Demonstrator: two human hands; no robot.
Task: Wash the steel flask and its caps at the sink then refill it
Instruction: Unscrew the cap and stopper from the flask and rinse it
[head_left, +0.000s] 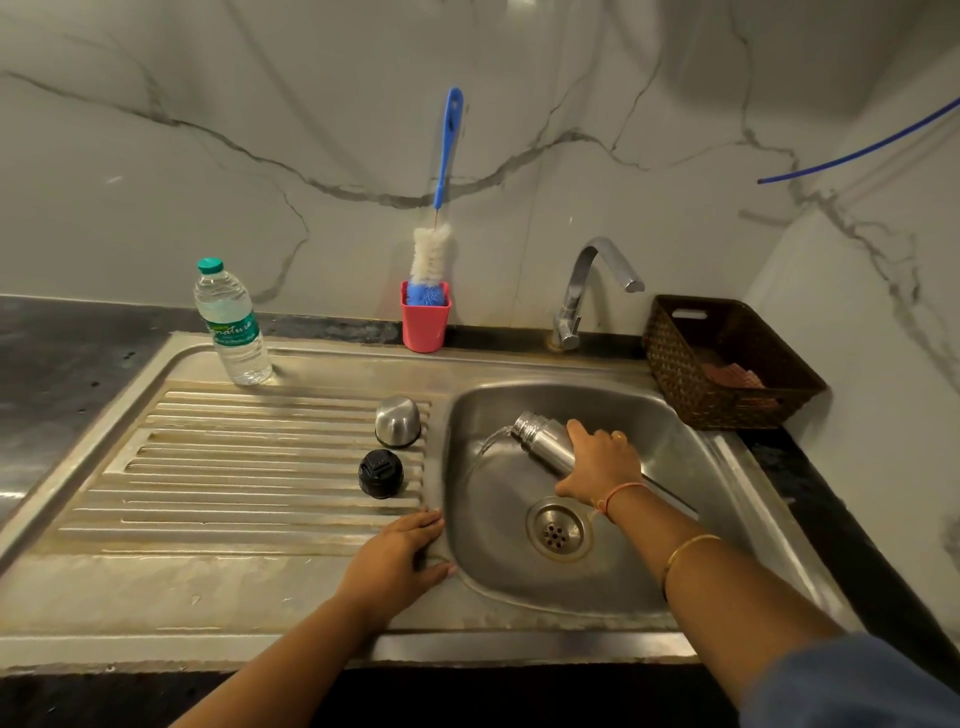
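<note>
The basin (493, 551) is hemmed by steel cap (397, 421) and black cap (381, 474) at 10 o'clock, tap (587, 280) at 12, basket (675, 364) at 2; drainboard (234, 467) at 9 is left open.

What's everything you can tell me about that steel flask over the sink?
The steel flask is a slim cylinder of shiny, mirror-like metal with a ridged, threaded neck and an open mouth with no cap on it. It is tipped almost onto its side over the sink basin, with its mouth pointing left, and water streams out of it. The right hand grips its lower body and hides the base.
</note>
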